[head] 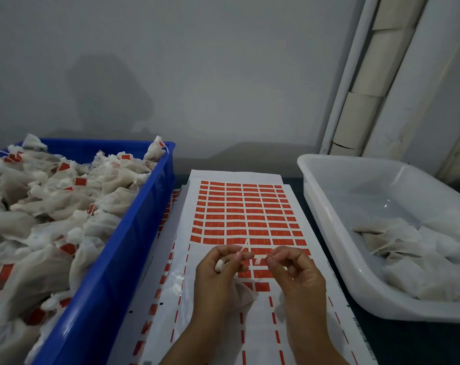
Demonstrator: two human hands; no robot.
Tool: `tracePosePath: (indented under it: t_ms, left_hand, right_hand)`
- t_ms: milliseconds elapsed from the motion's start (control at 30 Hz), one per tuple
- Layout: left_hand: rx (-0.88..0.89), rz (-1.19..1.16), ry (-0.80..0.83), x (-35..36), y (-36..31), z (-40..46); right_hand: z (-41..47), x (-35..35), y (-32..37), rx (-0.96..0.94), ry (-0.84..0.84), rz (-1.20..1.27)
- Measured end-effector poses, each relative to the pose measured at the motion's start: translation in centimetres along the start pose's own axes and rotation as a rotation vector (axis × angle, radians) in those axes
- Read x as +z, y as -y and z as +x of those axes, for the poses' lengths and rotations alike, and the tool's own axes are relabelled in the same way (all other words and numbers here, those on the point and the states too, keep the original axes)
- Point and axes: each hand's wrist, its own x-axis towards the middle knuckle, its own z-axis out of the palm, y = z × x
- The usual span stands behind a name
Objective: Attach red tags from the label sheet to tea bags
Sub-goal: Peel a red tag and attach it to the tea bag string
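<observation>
A white label sheet (pixel 239 206) with rows of red tags lies flat in the middle; its lower rows are peeled bare. Above it, my left hand (pixel 218 275) grips a white tea bag (pixel 243 293) that hangs under the palm, and pinches the bag's string (pixel 244 247) between thumb and forefinger. My right hand (pixel 297 275) pinches a small tag (pixel 260 256), seen from its white back, close to the string. The two hands' fingertips are a little apart.
A blue crate (pixel 134 233) on the left is heaped with tea bags bearing red tags. A white tub (pixel 326 217) on the right holds several untagged bags. More label sheets lie under the top one. A wall stands behind, with pipes at the back right.
</observation>
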Motion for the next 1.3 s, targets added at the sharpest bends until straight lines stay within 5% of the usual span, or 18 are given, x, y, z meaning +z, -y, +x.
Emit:
tracePosePath:
  t_ms: [1300]
  left_hand:
    - [0.012,0.069,0.067,0.7,0.5,-0.7]
  right_hand:
    - [0.5,0.3,-1.5,0.009,-0.093,-0.215]
